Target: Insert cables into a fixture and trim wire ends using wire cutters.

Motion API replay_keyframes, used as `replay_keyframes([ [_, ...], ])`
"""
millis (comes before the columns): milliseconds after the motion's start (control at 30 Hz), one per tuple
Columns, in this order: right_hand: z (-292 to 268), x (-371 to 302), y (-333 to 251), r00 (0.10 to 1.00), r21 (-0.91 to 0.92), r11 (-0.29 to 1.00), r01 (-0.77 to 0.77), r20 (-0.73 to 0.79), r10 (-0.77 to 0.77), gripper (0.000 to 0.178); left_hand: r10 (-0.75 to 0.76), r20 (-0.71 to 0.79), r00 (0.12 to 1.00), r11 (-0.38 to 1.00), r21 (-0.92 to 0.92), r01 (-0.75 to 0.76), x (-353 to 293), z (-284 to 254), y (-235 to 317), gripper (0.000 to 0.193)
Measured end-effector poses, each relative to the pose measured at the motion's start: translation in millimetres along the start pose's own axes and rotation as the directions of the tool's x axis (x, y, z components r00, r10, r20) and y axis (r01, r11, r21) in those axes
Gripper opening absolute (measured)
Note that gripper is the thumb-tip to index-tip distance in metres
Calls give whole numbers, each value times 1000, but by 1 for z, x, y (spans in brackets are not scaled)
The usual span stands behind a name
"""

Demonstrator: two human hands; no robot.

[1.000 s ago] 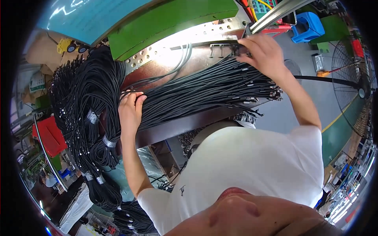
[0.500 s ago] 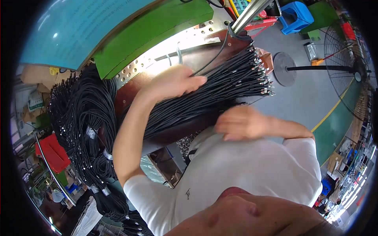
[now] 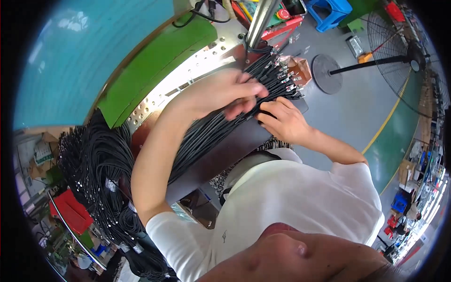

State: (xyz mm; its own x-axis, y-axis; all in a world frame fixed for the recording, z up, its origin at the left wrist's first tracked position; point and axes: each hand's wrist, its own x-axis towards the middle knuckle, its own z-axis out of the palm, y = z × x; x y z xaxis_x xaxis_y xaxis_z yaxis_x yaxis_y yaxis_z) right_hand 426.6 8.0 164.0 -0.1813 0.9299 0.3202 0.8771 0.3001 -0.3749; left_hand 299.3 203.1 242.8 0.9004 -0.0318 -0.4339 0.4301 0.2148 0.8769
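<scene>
A thick bundle of black cables [image 3: 202,141] lies across the dark brown worktop, metal-tipped ends pointing to the far right. Over the bundle hovers my left hand [image 3: 225,94], its fingers loosely curved and apart, with nothing visible in them. Close to its right, my right hand [image 3: 287,123] bends its fingers around cables at the bundle's near edge, by the tipped ends. The fingertips are partly hidden, so how many cables they hold cannot be seen.
More black cable coils [image 3: 103,160] hang over the worktop's left end. A green padded block [image 3: 159,66] and a metal post [image 3: 260,26] stand along the far side. At right are a fan [image 3: 390,63] with a round base and a blue stool [image 3: 329,14].
My right hand has moved up and away from my shirt onto the cables. My left hand has shifted right along the bundle, and its fingers have spread. The whole view has tilted somewhat.
</scene>
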Motion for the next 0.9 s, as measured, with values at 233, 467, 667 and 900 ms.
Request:
replay_keyframes([
  [233,-21,5,3,994,523,847,-97,14,106,29,73,-263,962,896,-405,-179,3,60,-17,30],
  [467,-15,86,-14,809,903,-60,-425,409,423,31,206,-704,680,889,-156,-430,-9,98,-81,29],
  [667,10,115,1,906,866,427,-262,373,-200,50,42,-901,432,679,-291,-674,-29,102,-109,28],
  [900,57,151,56,967,43,974,221,122,-224,24,-21,-877,479,567,-405,-717,-41,105,-116,27],
])
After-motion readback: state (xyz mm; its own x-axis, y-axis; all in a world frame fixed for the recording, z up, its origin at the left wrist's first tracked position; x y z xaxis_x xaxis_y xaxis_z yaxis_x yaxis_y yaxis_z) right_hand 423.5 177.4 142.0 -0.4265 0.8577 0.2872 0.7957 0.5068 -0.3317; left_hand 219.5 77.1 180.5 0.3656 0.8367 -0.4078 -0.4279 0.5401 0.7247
